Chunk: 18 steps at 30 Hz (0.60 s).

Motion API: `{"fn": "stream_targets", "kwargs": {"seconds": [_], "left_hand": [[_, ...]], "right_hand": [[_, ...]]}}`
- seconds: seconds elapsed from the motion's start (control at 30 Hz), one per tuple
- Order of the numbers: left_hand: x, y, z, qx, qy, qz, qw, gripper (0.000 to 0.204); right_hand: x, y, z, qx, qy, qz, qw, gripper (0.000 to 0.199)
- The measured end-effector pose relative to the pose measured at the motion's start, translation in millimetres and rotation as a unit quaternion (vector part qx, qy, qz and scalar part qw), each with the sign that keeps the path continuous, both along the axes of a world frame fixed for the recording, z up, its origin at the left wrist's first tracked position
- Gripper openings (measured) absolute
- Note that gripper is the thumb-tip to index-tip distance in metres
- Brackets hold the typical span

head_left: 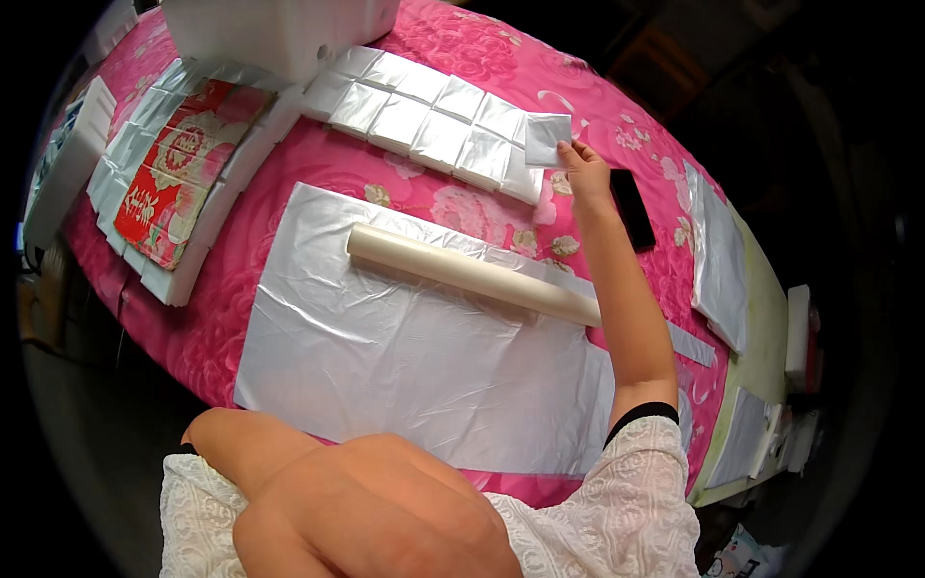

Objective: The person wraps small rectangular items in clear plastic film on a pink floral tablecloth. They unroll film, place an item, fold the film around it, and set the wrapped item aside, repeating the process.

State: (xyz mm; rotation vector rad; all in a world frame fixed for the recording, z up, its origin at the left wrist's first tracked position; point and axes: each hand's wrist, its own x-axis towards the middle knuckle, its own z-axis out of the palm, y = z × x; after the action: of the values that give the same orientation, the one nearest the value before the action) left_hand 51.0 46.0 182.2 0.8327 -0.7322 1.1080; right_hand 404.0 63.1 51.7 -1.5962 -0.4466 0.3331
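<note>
My right hand [585, 171] reaches far across the table and pinches a small silver-wrapped square [545, 140] at its lower right corner, at the right end of a double row of similar silver-wrapped squares [424, 120]. My left hand [366, 511] is close under the camera, fingers curled, with nothing visible in it. Between them a large silver sheet [405, 356] lies flat on the pink flowered tablecloth [318, 159], with a cream-coloured roll [472, 275] lying across its upper part.
A red patterned panel framed by silver-wrapped blocks [183, 169] lies at the left. A white box [275, 34] stands at the far edge. A black flat object [631, 207] lies beside my right wrist. More silver sheets [718, 255] and white pieces lie at the right.
</note>
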Motion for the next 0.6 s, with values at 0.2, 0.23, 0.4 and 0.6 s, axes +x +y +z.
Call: {"fn": "stream_targets", "kwargs": {"seconds": [0.2,0.23,0.4,0.6], "left_hand": [[8,2,16,-0.106,0.121,0.024,0.987,0.008],[7,14,23,-0.075,0.155,0.016,0.985,0.009],[22,15,8,-0.022,0.136,0.162,0.977,0.011],[15,19,15,0.031,0.089,0.101,0.990,0.007]], "right_hand": [[52,39,-43,-0.066,0.006,-0.098,0.993,0.027],[52,44,-45,-0.102,0.001,-0.110,0.989,0.027],[34,53,-33,-0.351,-0.144,-0.110,0.919,0.046],[35,24,-32,-0.372,-0.230,-0.089,0.895,0.053]]}}
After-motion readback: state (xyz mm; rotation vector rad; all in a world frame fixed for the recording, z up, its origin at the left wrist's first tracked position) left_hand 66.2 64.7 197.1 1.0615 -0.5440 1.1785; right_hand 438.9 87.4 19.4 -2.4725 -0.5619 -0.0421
